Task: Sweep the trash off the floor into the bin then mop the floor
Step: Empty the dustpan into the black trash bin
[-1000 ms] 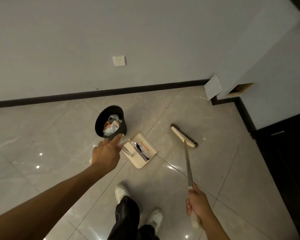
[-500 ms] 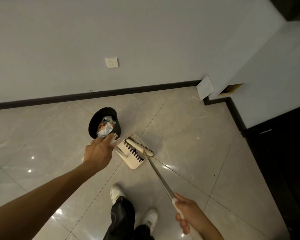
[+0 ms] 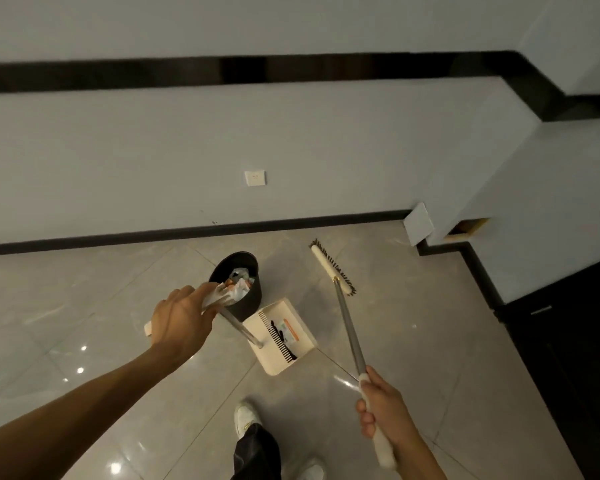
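Since the left hand [image 3: 181, 320] has its fingers wrapped round the cream grip of the long handle [image 3: 238, 327], the dustpan [image 3: 293, 313] can be steadied from standing height. It sits on the floor [image 3: 430, 341] just beside the bin [image 3: 248, 301], its open side seemingly turned toward the broom. I judge it is placed there so that sweepings travel a short way and the tip into the bin is shorter still.

The right hand [image 3: 381, 414] clamps the pale end of the broom's shaft, fingers [image 3: 365, 419] curled tight round it. The metal shaft runs up to the broom head [image 3: 333, 268], which lies well apart from the pan, out toward the wall — apparently poised for a stroke toward the pan.

A small orange-and-white wrapper [image 3: 290, 332] lies in the pan by the comb teeth. Crumpled trash [image 3: 238, 284] fills the bin to near its rim.

Much is hidden. The back of the left hand covers its own fingertips, and I cannot tell whether it also touches the white scrap at the bin's rim. Nor can I tell whether the bristles touch the tiles. I can make out no loose trash on the floor, though glare spots could hide small bits. No mop is in view. Of the person's lower half, only a trouser leg [image 3: 255, 452] and pale shoes show, cut off by the frame.
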Available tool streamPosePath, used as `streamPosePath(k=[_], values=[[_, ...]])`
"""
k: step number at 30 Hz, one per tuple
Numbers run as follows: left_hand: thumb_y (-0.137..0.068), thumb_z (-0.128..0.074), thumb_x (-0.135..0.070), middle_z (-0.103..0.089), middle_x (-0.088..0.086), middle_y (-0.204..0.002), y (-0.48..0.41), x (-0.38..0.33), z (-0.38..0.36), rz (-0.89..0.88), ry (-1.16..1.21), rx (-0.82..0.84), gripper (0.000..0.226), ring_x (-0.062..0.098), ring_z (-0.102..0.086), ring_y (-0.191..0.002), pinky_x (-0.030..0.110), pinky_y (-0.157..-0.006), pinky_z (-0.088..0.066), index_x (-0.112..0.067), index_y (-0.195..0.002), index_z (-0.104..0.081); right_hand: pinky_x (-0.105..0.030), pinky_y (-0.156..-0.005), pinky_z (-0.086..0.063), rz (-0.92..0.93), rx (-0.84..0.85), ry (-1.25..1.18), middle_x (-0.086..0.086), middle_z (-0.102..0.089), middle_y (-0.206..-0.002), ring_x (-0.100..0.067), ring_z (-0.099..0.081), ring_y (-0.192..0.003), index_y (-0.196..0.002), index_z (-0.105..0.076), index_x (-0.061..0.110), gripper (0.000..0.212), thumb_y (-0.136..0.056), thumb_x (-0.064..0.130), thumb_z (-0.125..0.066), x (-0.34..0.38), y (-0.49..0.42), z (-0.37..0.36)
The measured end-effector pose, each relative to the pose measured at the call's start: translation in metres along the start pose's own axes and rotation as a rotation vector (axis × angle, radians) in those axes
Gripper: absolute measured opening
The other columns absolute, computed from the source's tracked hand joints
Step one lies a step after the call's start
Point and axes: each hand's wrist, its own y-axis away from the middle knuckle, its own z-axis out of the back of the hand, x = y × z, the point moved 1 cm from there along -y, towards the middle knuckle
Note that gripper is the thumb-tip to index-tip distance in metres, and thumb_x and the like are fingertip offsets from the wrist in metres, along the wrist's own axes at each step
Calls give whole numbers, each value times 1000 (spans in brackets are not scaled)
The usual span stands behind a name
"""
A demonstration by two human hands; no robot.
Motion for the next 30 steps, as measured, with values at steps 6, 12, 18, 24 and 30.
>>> streamPosePath(k=[6, 12, 18, 24, 30], values=[[-93, -72, -31, -68, 4, -97, 19, 9, 86, 66, 52, -147, 43, 18, -53, -85, 34, -71, -43, -22, -134, -62, -18, -35, -30, 57, 136, -68, -6, -47, -62, -9, -34, -40, -151, -43, 27, 51, -104, 9, -49, 37, 21, -31], [-95, -68, -39, -70, 1, -106, 35, 19, 175, 30, 69, -326, 38, 26, -64, -96, 38, -73, -50, -26, -131, -63, -19, -34, -30, 113, 250, -82, -7, -47, -63, -9, -35, -41, -149, -46, 27, 47, -105, 9, -49, 70, 58, -69], [-90, -75, -27, -68, 5, -89, 32, 36, 240, -115, -93, -428, 37, 30, -61, -81, 38, -64, -46, -21, -125, -65, -19, -35, -32, 130, 265, -66, -8, -48, -64, -9, -37, -42, -148, -47, 29, 47, -104, 11, -49, 88, 89, -100], [-81, -84, -21, -65, 4, -85, 16, 63, 257, -381, -276, -415, 41, 26, -55, -72, 37, -61, -42, -20, -119, -69, -20, -35, -34, 137, 239, -34, -8, -51, -63, -10, -40, -42, -149, -47, 27, 46, -105, 12, -50, 85, 109, -130], [-74, -90, -26, -63, 0, -84, -10, 71, 226, -693, -452, -179, 46, 21, -57, -72, 31, -62, -37, -30, -116, -71, -20, -35, -34, 108, 201, -26, -10, -50, -66, -10, -39, -43, -147, -48, 25, 43, -105, 15, -52, 71, 123, -151]])
